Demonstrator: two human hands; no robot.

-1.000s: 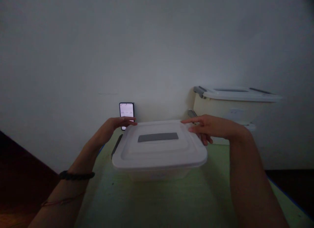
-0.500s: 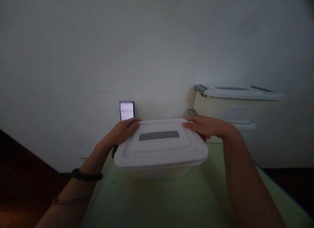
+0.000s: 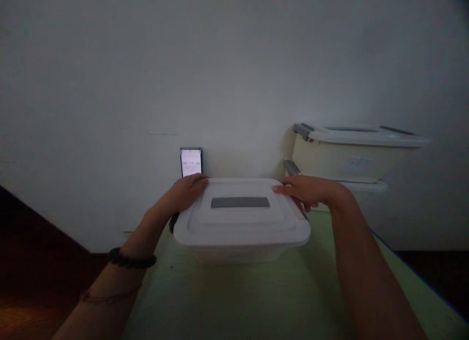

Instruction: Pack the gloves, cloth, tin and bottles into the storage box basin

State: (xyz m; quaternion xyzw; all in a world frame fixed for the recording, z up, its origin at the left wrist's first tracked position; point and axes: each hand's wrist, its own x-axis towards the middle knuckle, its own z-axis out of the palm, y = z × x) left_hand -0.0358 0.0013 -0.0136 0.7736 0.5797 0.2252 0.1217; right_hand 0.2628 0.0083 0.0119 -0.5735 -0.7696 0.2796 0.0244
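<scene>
A white plastic storage box [image 3: 238, 249] stands on the pale green table [image 3: 234, 301], closed by a white lid [image 3: 242, 223] with a grey strip [image 3: 240, 202] in its middle. My left hand [image 3: 185, 193] lies on the lid's far left corner, fingers curled over the edge. My right hand [image 3: 311, 191] rests on the far right corner, fingers bent down along the rim. A dark bead bracelet [image 3: 130, 259] circles my left wrist.
A phone [image 3: 191, 161] with a lit timer screen leans against the white wall behind the box. Two stacked cream boxes [image 3: 351, 157] with grey latches stand at the back right. Dark floor lies to the left and right of the table.
Both hands came down from hovering near the lid's far corners onto the lid and now hold its edges. The view shifted slightly.
</scene>
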